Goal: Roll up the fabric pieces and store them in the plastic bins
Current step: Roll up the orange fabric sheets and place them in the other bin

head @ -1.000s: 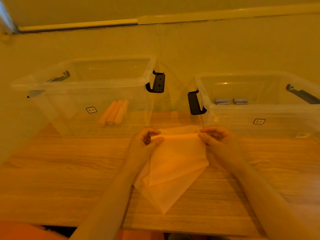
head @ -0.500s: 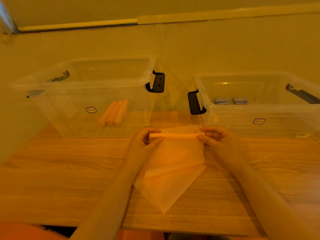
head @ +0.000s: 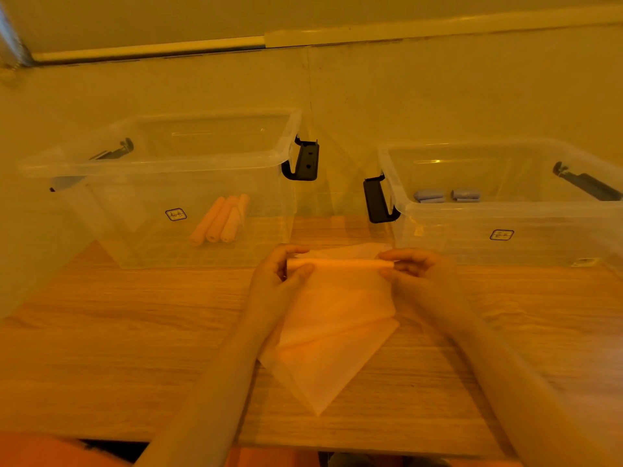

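A pale orange fabric piece lies on the wooden table, its far edge turned into a thin roll. My left hand pinches the roll's left end and my right hand pinches its right end. More pale fabric shows just behind the roll. The left clear plastic bin holds three rolled orange pieces. The right clear bin holds two rolled blue pieces.
Both bins stand at the back of the table against a pale wall, each with black latch handles. A gap separates the bins behind the fabric. The table's near edge runs along the bottom of the view.
The far edge of the fabric has been turned over into a tighter, clearer roll between my fingers. The loose lower part has drawn slightly toward the roll.
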`<control>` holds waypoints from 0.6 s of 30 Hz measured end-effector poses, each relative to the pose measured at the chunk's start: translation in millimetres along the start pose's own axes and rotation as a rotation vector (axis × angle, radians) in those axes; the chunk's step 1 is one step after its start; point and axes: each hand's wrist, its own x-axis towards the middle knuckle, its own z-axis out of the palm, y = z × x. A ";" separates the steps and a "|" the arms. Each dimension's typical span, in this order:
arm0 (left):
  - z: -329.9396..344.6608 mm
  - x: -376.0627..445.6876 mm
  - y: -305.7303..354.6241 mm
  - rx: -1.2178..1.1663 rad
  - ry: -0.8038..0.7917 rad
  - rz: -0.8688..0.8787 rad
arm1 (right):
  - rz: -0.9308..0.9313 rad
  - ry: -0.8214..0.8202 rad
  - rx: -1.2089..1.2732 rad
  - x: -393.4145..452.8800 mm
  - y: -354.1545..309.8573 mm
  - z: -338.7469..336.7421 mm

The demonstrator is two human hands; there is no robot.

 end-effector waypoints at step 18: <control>2.1 -3.3 7.2 -0.056 -0.035 -0.053 | -0.001 -0.010 0.035 0.3 1.6 -1.0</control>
